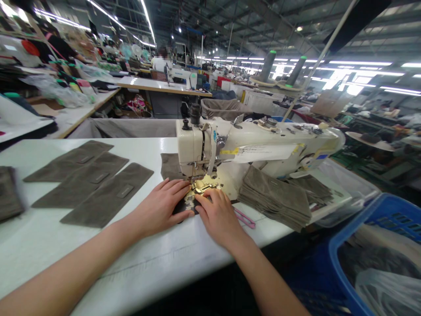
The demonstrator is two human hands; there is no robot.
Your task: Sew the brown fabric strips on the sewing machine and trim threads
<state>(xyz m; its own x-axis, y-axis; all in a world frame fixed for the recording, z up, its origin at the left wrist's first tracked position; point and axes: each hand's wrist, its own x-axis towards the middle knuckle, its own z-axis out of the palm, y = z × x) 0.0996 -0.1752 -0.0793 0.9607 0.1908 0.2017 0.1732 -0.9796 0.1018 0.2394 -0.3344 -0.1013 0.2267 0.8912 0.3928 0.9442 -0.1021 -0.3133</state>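
Observation:
My left hand (161, 205) lies flat, fingers together, pressing a dark fabric piece (184, 206) onto the white table (49, 237) just left of the presser foot (201, 186). My right hand (219, 215) presses the same piece from the near right, fingertips close to the foot. The cream sewing machine (259, 147) stands behind both hands. A strip of the grey-brown fabric (170, 166) sticks out behind the needle.
Three grey-brown fabric panels (108, 195) with small labels lie fanned out at left. A stack of folded pieces (276, 197) sits right of the needle, pink snips (246, 218) beside my right hand. A blue crate (378, 254) stands at lower right. Other workstations and a person fill the background.

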